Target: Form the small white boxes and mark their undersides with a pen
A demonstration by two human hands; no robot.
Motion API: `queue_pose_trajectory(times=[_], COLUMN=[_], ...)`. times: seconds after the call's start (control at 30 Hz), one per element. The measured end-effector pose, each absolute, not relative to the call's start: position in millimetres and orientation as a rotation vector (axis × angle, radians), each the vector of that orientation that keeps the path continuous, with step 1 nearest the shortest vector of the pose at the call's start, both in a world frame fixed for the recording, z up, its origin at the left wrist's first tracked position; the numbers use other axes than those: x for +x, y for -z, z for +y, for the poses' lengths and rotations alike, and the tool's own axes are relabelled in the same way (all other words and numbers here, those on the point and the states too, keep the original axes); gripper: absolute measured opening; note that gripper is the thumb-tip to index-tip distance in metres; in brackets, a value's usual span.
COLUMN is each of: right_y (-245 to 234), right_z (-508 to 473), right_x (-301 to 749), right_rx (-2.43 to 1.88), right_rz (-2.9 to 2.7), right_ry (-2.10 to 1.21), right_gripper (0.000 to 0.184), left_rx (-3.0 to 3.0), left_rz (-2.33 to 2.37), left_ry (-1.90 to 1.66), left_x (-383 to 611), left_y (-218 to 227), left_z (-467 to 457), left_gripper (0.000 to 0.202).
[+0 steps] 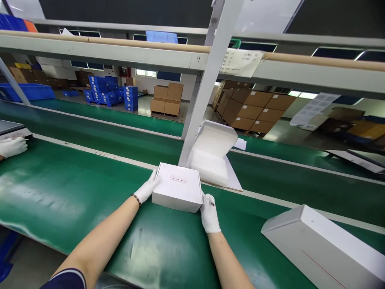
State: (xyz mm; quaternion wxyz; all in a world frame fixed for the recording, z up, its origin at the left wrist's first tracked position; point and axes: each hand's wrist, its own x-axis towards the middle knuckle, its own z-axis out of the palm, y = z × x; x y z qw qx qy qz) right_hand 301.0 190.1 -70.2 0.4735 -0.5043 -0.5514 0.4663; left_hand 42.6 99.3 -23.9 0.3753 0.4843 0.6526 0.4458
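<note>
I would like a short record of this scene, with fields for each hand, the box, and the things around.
Left hand: white-gloved left hand rests against the left side of the white box
Right hand: white-gloved right hand touches the box's near right corner
Box: closed, flat on the green belt, thin red line on its lid
Second box: larger white box lies on the belt at the right, apart from both hands
Behind: white foam sheets beside the grey post
Other person: a gloved hand at the far left edge
</note>
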Motion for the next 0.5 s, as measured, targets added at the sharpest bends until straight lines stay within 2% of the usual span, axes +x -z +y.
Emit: queue_pose_trajectory(times=[0.13, 0.33, 0.43, 0.5], right_y=[57.7, 42.6, 26.6, 11.1], right_z=[168.9, 95.4, 68.7, 63.4], right_x=[304.5, 341.6, 361.6, 372.4], right_rx=[-1.249, -1.012, -0.855, -0.714], right_rz=[-1.201, -1.157, -1.401, -1.497], right_ry=[-1.097, -1.225, -1.277, -1.344], right_gripper=[0.061, 0.045, 0.045, 0.046], left_rx=[1.372, 1.631, 1.441, 1.278], left_rz=[1.754, 1.913, 1.912, 1.651], left_ry=[-1.069, -1.035, -1.053, -1.059], left_x=[61.2, 68.5, 76.8, 84.8], left_y=[26.8, 56.9, 41.4, 24.1], left_z=[66.6, -9.2, -11.1, -3.7], left_gripper=[0.082, 0.065, 0.072, 0.079])
